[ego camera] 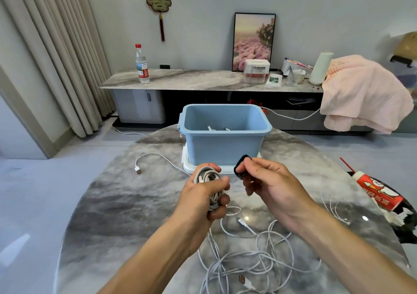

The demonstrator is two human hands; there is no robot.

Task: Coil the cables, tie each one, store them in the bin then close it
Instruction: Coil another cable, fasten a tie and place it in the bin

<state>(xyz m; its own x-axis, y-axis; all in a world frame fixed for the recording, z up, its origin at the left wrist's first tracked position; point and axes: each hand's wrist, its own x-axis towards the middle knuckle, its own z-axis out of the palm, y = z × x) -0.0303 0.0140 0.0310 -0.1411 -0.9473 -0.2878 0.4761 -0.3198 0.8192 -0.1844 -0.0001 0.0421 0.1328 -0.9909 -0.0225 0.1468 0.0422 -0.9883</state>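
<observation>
While your left hand grips the coiled white cable, fingers and thumb curled round the bundle, the black tie strap sits just to the right of it, pinched between the thumb and fingers of your right hand. That small gap between strap and coil is what the coming move turns on, as I judge it. The coil stands roughly upright in your fist, its loops running up and down, so the strap will have to cross it sideways, around the waist of the bundle. Your right hand is the nearer one to the strap's free end (it already has it), and the left only needs to hold steady.

Both hands hover above the marbled surface, a little in front of the blue bin, which stands open on its white lid with some white cable ends showing inside. A loose tail hangs from the coil toward the tangle of uncoiled white cables lying below your wrists; mind it doesn't drag the loops apart as you wrap.
</observation>
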